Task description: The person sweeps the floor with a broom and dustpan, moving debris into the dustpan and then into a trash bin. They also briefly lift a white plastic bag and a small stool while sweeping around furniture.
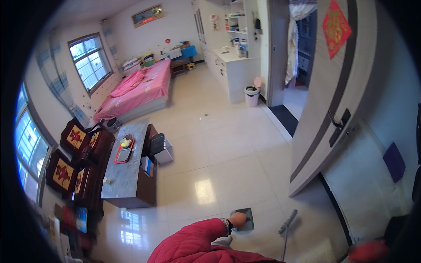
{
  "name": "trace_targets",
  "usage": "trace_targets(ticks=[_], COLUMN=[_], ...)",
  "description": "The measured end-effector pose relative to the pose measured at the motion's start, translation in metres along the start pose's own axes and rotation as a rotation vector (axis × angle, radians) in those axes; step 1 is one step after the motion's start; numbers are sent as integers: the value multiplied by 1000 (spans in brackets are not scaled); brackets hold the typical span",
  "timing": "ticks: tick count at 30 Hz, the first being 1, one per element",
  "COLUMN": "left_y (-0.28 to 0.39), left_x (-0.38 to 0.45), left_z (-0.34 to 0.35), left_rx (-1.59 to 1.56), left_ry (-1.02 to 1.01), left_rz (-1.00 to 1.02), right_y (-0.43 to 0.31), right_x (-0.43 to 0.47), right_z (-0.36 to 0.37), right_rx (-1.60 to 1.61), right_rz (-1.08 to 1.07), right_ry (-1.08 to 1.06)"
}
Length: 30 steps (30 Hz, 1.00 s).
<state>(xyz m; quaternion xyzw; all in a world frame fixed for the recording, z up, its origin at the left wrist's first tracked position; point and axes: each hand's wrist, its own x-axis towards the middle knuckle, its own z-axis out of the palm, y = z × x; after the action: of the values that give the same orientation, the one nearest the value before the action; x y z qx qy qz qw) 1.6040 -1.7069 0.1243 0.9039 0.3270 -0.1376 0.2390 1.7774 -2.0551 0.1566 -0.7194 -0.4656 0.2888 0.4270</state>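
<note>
My left hand (239,219), in a red quilted sleeve with a band at the wrist, is closed on the handle of a grey dustpan (248,226) low over the tiled floor. To its right, a grey broom (288,222) has its bristle head away from me and its thin handle running down to the bottom edge. My right hand is out of view; whether it holds the broom handle cannot be seen. Small bits of debris (206,115) lie on the floor further ahead.
A low table (126,174) bearing a red tray (124,151) stands left, beside dark wooden seats (82,148). A white bin (162,153) adjoins it. Further off are a bed with pink covers (144,88) and a pink lidded bin (252,97). An open door (329,98) stands right.
</note>
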Motion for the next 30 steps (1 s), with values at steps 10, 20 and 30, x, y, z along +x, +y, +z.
trace_targets(ticks=[10, 20, 30], left_y=[28, 70, 68], left_x=[21, 27, 79], left_z=[17, 0, -26], left_rx=[172, 255, 220], left_ry=[24, 53, 80], left_rz=[96, -26, 14], right_y=[146, 117, 110], right_x=[-25, -16, -38], right_z=[10, -26, -87], right_rx=[-317, 1379, 1297], right_rz=[58, 751, 902], right_ry=[334, 515, 767])
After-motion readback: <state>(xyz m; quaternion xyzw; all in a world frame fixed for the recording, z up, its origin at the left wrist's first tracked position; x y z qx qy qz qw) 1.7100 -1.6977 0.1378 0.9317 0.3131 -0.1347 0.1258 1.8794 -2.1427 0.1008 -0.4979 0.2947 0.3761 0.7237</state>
